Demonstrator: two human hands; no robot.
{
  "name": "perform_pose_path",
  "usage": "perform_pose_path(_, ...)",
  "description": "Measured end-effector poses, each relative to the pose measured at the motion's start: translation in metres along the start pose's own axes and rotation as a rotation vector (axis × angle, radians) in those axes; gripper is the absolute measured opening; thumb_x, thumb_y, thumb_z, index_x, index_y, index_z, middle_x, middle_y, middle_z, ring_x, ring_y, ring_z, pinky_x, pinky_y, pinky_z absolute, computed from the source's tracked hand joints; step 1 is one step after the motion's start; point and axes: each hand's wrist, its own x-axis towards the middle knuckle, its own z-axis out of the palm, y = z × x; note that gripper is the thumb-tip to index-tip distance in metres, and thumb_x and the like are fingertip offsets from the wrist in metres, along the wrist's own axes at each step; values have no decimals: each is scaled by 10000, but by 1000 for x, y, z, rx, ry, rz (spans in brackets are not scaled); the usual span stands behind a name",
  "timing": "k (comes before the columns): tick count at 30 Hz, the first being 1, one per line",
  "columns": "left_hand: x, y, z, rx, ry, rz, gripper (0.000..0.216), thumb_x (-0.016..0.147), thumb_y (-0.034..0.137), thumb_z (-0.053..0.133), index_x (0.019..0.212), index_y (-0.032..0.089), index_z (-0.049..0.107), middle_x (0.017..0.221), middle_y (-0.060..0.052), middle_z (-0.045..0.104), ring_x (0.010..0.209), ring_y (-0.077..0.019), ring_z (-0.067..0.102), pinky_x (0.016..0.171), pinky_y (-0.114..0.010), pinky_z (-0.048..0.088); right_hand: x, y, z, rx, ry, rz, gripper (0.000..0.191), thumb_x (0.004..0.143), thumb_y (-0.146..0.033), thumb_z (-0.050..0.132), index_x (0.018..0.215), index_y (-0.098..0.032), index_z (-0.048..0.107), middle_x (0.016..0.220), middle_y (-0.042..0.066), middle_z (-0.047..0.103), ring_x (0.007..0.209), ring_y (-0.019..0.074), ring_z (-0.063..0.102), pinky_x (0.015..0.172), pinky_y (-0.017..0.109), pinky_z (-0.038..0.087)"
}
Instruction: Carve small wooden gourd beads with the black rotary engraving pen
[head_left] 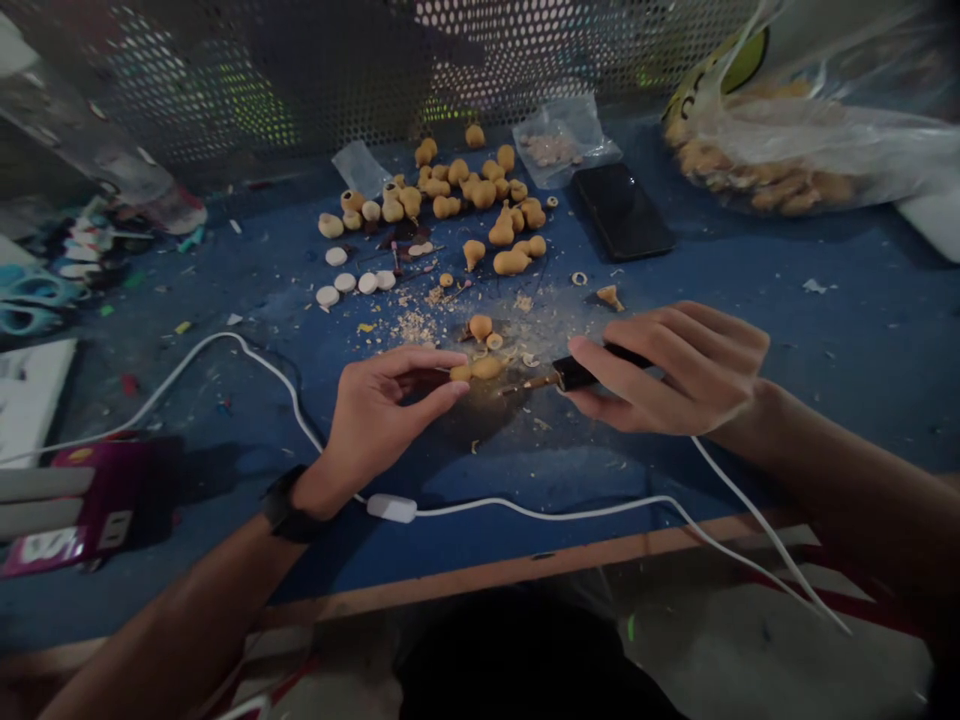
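Gourd (480,369) small, tan, double-bulbed, pinched in left hand (382,405) grip; right hand (675,370) grip closed round black tool (574,374).

Nothing legible in this frame.
- Magenta box (75,505), lower left of the frame on the table (825,330): has a white label patch with dark print, but it is too blurred to read.
- Plastic bag (795,140), upper right of the frame: has a yellow-green printed mark with a dark curved stroke. It is cut off by the folds and out of focus, so I can't make out any letters.

No numbers, brands or signs I can confirm.
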Motion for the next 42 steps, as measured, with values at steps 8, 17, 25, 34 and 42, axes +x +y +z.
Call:
perform_pose_path(8, 1, 2, 1, -4, 13, 3, 233, 846, 361, 1026, 1021, 219, 968, 994, -81, 937, 893, -236, 885, 849, -333, 770, 0, -2, 1, 38, -8, 50, 274, 1175, -479, 720, 1169, -231, 837, 928, 53, 828, 747, 189, 709, 665, 332, 584)
perform_pose_path(17, 0, 0, 1, -11, 8, 22, 223, 848, 359, 1034, 1013, 233, 954, 1002, -72, 938, 915, -246, 898, 876, -358, 788, -2, -2, 2, 36, -6, 52, 282, 1169, -482, 722, 1204, -218, 817, 940, 43, 824, 764, 181, 697, 685, 321, 573)
perform_pose_path(25, -1, 1, 2, -10, 17, 75, 180, 846, 308, 1016, 1003, 238, 961, 977, -68, 924, 854, -225, 870, 827, -338, 780, 2, -5, 2, 54, -3, 20, 316, 1186, -455, 688, 1190, -166, 815, 899, 36, 799, 751, 167, 686, 673, 310, 570)
perform_pose_path(34, -3, 3, 1, 61, -15, 141, 160, 891, 313, 979, 1046, 275, 969, 1020, -67, 920, 863, -220, 848, 804, -340, 759, -3, -11, 5, 84, -33, 50, 293, 1131, -459, 761, 1211, -189, 842, 949, 44, 816, 761, 178, 692, 685, 337, 573)
perform_pose_path(42, -3, 10, 2, 79, -36, 187, 156, 893, 196, 943, 999, 309, 962, 1025, -41, 936, 881, -223, 866, 812, -344, 740, 0, -12, 5, 93, -41, 53, 326, 1180, -435, 693, 1210, -137, 822, 938, 62, 810, 757, 183, 682, 682, 340, 566)
